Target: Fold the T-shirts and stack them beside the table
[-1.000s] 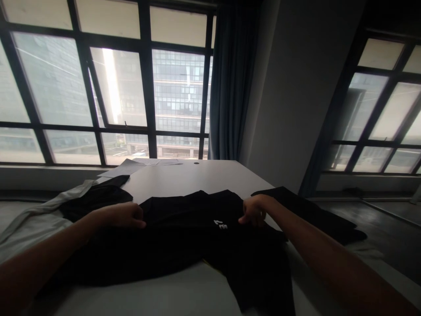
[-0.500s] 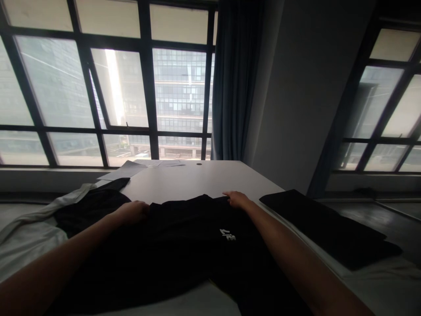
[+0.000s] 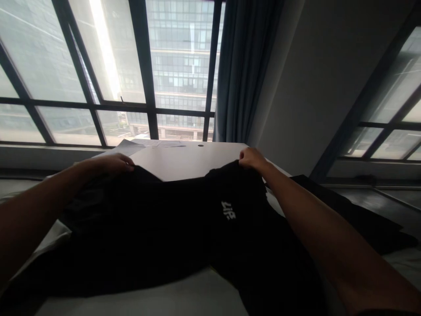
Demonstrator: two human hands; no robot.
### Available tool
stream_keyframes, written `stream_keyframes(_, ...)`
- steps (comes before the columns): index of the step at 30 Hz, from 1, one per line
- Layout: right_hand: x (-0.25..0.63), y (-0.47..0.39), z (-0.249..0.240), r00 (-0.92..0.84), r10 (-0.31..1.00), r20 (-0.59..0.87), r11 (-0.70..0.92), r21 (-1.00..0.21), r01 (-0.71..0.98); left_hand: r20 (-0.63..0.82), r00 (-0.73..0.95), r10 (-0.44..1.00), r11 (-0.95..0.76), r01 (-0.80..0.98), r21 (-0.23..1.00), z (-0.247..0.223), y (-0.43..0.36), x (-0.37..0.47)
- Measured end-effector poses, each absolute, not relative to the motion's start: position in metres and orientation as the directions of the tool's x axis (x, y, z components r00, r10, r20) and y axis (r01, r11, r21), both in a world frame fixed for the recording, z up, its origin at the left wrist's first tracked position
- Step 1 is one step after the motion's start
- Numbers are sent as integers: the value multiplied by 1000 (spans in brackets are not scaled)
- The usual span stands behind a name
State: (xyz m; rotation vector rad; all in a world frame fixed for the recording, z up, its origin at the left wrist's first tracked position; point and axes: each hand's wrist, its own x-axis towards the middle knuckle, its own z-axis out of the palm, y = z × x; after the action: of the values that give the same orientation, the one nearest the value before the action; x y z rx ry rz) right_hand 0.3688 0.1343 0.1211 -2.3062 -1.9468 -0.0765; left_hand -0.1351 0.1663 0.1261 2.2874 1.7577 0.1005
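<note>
A black garment (image 3: 184, 219) with white lettering near its right side hangs stretched between my two hands. Two dark parts of it spread apart at the bottom; whether it is trousers or a shirt I cannot tell. My left hand (image 3: 116, 164) is closed on its upper left edge. At the upper right edge, the fingers of my right hand (image 3: 251, 158) pinch the cloth. The garment's upper edge is lifted above the white table (image 3: 184, 160), and its lower part reaches toward me.
Several papers (image 3: 131, 147) lie at the table's far left. Folded black cloth (image 3: 355, 215) rests on the right, partly behind my forearm. Pale cloth (image 3: 55, 235) shows at the left. Beyond the table are windows (image 3: 180, 66) and a blue curtain (image 3: 243, 74).
Both hands have risen and moved farther apart, pulling the garment's upper edge up and wider. The view has tilted downward. The garment now covers more of the cloth at the left.
</note>
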Motion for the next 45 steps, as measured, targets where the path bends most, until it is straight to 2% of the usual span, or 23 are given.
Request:
stream_keyframes(1, 367, 135, 122, 199, 946, 256, -188, -66, 980, 29, 160, 987, -162, 963, 213, 128, 172, -133)
stream_keyframes(2, 364, 136, 120, 220, 916, 335, -209, -69, 975, 138, 65, 988, -93, 975, 201, 128, 175, -130)
stream_keyframes(3, 360, 135, 116, 231, 909, 347, -221, -69, 973, 222, 2, 975, -47, 979, 196, 126, 176, -124)
stream_keyframes(5, 351, 129, 103, 201, 953, 226, -195, -47, 980, 307, 24, 951, -81, 981, 177, 113, 171, -109)
stream_keyframes(7, 344, 118, 88, 111, 993, 44, -110, -18, 994, 234, 169, 958, -209, 965, 159, 91, 159, -93)
stream_keyframes(11, 339, 91, 63, -54, 965, -257, 46, -37, 998, -76, 484, 872, -468, 868, 164, 40, 133, -73)
stream_keyframes(14, 341, 79, 50, -83, 927, -367, 61, -72, 996, -198, 533, 823, -515, 846, 137, 16, 124, -72)
stream_keyframes(17, 343, 83, 42, -65, 928, -367, 37, -81, 996, -194, 473, 859, -461, 881, 105, 7, 126, -71)
stream_keyframes(22, 338, 88, 30, -2, 961, -278, -29, -106, 994, -137, 395, 908, -387, 918, 83, 5, 125, -58)
stream_keyframes(29, 354, 14, 14, -8, 985, -175, -9, -92, 996, -164, 487, 858, -474, 873, 116, 16, 69, -88)
stream_keyframes(36, 408, -49, 38, -99, 989, -107, 82, -152, 985, -91, 595, 798, -570, 796, 204, 38, 39, -148)
stream_keyframes(42, 421, -84, 52, -58, 957, -284, -5, -216, 976, -175, 571, 802, -513, 809, 288, 47, 12, -168)
stream_keyframes(45, 416, -90, 55, -103, 949, -298, 24, -257, 966, -223, 555, 801, -490, 823, 288, 55, -1, -168)
